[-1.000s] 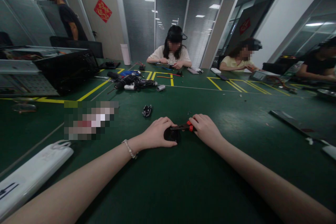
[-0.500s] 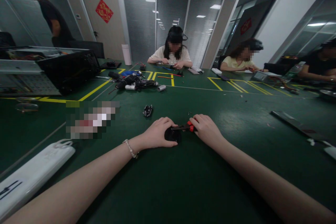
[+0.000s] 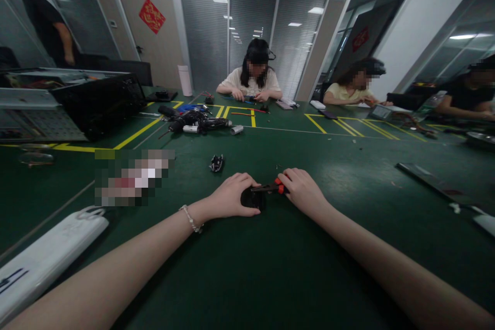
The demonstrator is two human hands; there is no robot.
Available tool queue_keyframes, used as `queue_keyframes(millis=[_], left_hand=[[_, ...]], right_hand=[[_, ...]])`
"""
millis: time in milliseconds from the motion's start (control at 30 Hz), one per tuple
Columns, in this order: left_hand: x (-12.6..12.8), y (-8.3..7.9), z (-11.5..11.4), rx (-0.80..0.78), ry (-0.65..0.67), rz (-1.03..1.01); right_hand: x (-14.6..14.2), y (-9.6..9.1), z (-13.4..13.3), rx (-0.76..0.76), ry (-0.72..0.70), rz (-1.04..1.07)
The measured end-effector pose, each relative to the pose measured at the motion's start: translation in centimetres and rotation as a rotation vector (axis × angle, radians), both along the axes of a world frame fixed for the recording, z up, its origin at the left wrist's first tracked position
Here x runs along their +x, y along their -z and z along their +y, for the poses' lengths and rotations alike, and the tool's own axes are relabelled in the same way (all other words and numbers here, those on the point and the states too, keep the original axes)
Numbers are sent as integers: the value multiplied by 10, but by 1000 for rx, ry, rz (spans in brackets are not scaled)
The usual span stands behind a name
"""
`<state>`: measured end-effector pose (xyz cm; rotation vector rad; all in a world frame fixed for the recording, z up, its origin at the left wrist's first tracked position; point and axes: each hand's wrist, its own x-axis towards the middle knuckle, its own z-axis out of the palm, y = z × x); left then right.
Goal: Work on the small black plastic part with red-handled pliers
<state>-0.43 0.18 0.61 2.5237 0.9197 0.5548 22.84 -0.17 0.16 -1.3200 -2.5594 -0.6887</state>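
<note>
My left hand (image 3: 233,196) grips a small dark part (image 3: 253,200) from its left side, thumb on the near edge and fingers over the far edge. What kind of part it is I cannot make out. In my right hand (image 3: 304,188) are needle-nose pliers (image 3: 266,187) with red handles, fingers wrapped round the grips. The slim jaws point left and reach over the dark part's top; whether they pinch anything there is too small to tell. A small black and silver piece (image 3: 217,163) lies beyond my left hand. Tiny screw-like bits (image 3: 279,167) lie past the pliers.
A white power strip (image 3: 54,258) lies at the left, below an open computer case (image 3: 73,105). Tangled black cables and tools (image 3: 197,119) lie farther back. A flat dark bar (image 3: 425,183) is at the right. Co-workers sit across the green table (image 3: 340,165).
Both my hands, the dark part and the pliers hold almost the same position. The person standing at far left has moved farther left. The co-worker opposite has shifted their hands slightly.
</note>
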Motion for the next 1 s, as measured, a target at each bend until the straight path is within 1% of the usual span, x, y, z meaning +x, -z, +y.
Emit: queue_keyframes(millis=[500, 800, 1000], left_hand=[[-1, -1, 2, -20, 18, -9], [0, 2, 3, -8, 13, -14], [-1, 0, 2, -19, 10, -9]], right_hand=[[2, 0, -2, 29, 10, -1], [0, -2, -2, -7, 18, -6], [1, 1, 0, 13, 2, 1]])
